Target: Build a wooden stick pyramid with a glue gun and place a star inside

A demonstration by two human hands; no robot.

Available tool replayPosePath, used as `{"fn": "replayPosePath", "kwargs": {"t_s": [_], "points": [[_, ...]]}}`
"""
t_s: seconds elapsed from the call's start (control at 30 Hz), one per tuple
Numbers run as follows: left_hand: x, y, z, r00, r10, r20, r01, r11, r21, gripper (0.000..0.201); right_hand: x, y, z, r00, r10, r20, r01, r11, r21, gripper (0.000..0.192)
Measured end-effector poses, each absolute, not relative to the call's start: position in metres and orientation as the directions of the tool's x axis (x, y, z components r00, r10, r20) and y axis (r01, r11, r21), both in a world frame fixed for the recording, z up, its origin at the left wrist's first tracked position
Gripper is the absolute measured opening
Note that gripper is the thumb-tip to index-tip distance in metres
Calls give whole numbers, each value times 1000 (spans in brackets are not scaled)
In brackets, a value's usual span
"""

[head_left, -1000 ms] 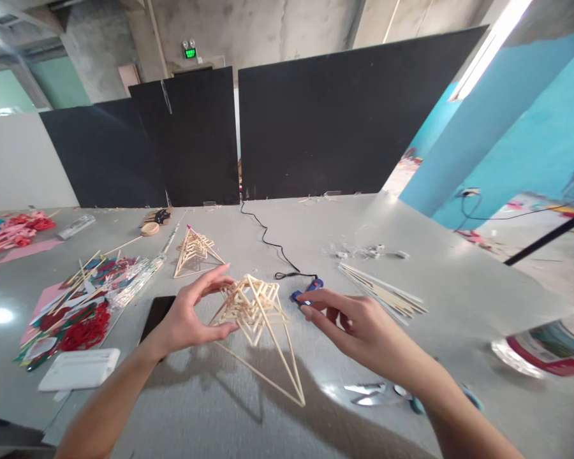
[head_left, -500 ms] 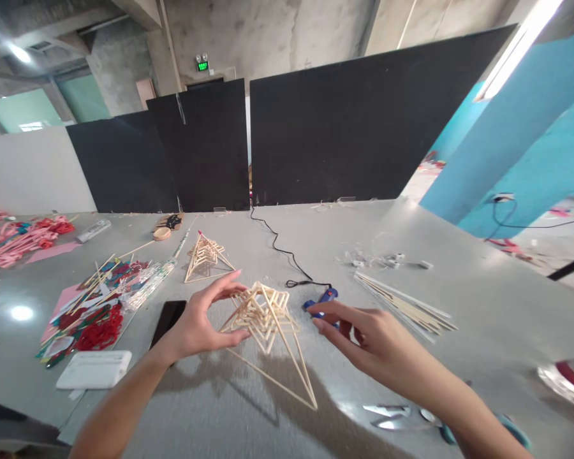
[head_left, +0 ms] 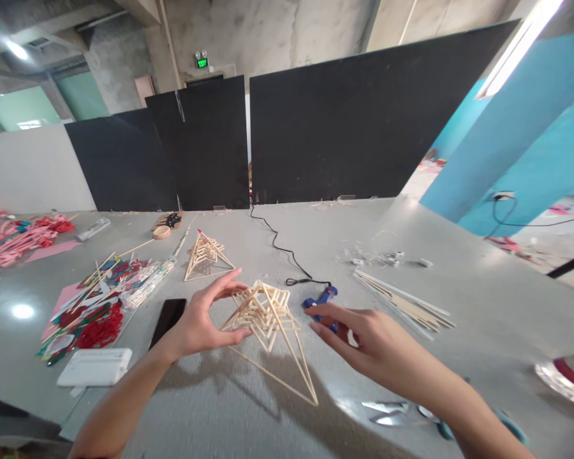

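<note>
Open lane between black cord [head_left: 293, 256] and loose sticks [head_left: 404, 301], blue tool [head_left: 327, 294] at its near end

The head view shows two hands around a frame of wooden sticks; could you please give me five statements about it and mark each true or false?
1. The left hand holds the stick frame. True.
2. The right hand grips the scissors. False: the scissors lie on the table, and the right hand is nearest the blue tool.
3. A second frame stands farther back on the table. True.
4. The cord joined to the blue tool is white. False: the cord is black.
5. A dark phone lies partly behind the left hand. True.
</note>
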State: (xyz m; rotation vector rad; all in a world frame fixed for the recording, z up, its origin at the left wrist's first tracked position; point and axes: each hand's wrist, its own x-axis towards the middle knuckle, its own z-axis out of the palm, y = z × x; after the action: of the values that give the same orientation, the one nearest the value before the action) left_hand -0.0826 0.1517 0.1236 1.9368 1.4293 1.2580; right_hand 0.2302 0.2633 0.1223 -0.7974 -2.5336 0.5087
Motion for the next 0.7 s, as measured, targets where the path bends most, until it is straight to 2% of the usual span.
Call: {"fn": "replayPosePath", "kwargs": {"t_s": [0.47,0.7], "points": [[-83,156,120,83,901,425,528,-401,749,101,233,261,127,-750,599,280,459,777,-432,34],[-81,165,113,80,917,391,556,-366,746,96,262,261,153,-549,703,453,474,707,-525,34]]}}
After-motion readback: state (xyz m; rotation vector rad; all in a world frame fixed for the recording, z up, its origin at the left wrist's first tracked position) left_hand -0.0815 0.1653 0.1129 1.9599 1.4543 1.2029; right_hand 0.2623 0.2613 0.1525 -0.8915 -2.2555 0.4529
